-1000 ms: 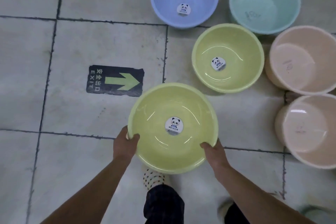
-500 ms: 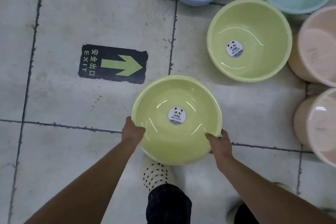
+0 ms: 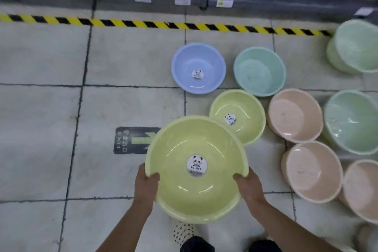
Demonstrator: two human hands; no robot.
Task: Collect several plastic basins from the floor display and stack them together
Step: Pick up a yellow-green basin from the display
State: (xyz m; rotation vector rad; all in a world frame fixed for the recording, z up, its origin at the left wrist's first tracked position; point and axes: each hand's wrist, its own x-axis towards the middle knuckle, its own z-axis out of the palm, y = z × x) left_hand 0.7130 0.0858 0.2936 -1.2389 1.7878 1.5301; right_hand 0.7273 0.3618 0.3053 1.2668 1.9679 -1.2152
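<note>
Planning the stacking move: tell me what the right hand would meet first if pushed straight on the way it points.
The large yellow-green basin itself: the right hand grips its rim and points up-left across the bowl. Nothing else lies nearer, though depth is unclear.

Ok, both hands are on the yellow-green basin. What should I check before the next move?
1. Left hand grips the held basin by its near rim, thumb inside: ok.
2. Right hand grips the rim on the other side: ok.
3. The held basin holds nothing but its panda sticker: ok.
4. The yellow-green floor basin stands open side up, only a sticker inside: ok.
5. Whether those two match in size for nesting: cannot tell.
</note>
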